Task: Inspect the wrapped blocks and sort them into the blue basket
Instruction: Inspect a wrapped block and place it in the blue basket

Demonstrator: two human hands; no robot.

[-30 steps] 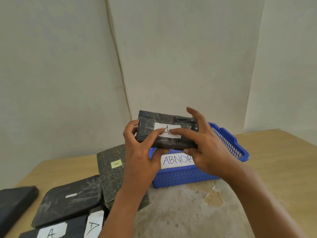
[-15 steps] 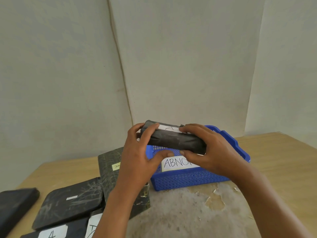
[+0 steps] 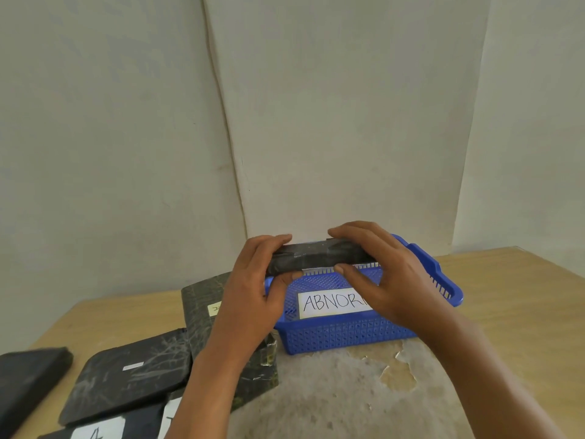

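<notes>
- Your left hand point(image 3: 253, 289) and right hand point(image 3: 383, 277) both grasp the block point(image 3: 316, 256) by its ends.
- It sits level above the basket point(image 3: 348, 334) rim.

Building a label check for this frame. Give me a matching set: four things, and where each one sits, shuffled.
Things:
1. wrapped block
2. blue basket
3. paper label
4. flat dark packets

Places:
a. on the table, at the left
b. held in both hands over the basket
c. on the table, in front of the wall
d. stuck on the basket's near wall

Pairs: 1-b, 2-c, 3-d, 4-a

The left hand and the right hand each hold one end of the block.
</notes>
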